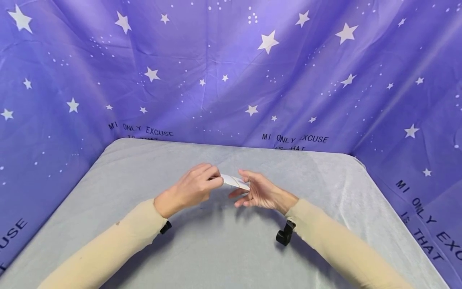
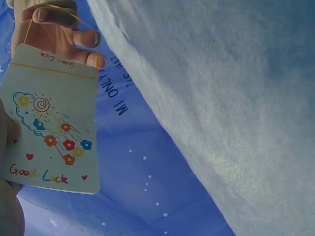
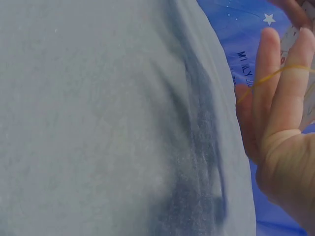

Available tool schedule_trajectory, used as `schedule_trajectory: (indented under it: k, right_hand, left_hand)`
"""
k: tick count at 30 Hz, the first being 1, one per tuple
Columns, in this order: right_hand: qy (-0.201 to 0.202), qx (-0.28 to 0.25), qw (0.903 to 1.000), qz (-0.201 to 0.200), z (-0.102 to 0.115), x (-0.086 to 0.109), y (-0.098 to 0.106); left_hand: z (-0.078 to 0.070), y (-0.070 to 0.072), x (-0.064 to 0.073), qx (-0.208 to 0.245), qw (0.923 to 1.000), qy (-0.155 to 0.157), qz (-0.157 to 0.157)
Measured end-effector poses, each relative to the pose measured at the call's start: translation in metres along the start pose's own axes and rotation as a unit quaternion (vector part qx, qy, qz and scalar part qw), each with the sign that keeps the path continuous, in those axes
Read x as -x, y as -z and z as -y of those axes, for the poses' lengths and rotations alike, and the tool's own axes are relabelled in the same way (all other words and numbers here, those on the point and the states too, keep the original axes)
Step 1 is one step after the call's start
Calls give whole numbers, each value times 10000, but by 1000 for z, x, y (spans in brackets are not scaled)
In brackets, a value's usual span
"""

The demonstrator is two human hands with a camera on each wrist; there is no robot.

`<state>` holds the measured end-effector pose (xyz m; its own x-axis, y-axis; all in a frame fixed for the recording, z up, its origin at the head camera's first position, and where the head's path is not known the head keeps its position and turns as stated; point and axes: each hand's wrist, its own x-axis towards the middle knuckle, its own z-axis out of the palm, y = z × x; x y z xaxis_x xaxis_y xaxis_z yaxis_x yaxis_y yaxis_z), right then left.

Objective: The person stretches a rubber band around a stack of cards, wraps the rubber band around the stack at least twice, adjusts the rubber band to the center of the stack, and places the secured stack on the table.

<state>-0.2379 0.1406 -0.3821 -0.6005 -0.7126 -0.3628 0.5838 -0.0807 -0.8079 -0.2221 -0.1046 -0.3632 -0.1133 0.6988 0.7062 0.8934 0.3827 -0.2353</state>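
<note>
My left hand (image 1: 195, 184) grips one end of a thin white stack of cards (image 2: 54, 162), held above the table. Printed on its face are a sun, coloured flowers, small hearts and the words "Good Luck". A yellow rubber band (image 2: 54, 70) runs across the stack near its far end. From there the band stretches out in a loop over the fingers of my right hand (image 1: 263, 192). Those fingers are extended and spread beside the far end of the stack, as the right wrist view shows. The left fingertips are partly hidden behind the cards.
A grey cloth covers the table (image 1: 223, 257) under both hands. Purple curtains (image 1: 202, 52) with white stars and black lettering hang behind and at both sides. A black wrist camera (image 1: 284, 236) hangs below the right sleeve.
</note>
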Motion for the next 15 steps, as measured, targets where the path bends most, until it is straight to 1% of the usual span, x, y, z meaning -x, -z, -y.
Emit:
schedule_trajectory:
  k: [8, 15]
  right_hand:
    - [-42, -199, 9998, -80, 2, -3, -5]
    - [78, -505, 9986, -159, 3, -3, -10]
  left_hand:
    - [2, -5, -1, -97, 9999, -45, 78]
    - [1, -6, -4, -53, 9999, 8, 93]
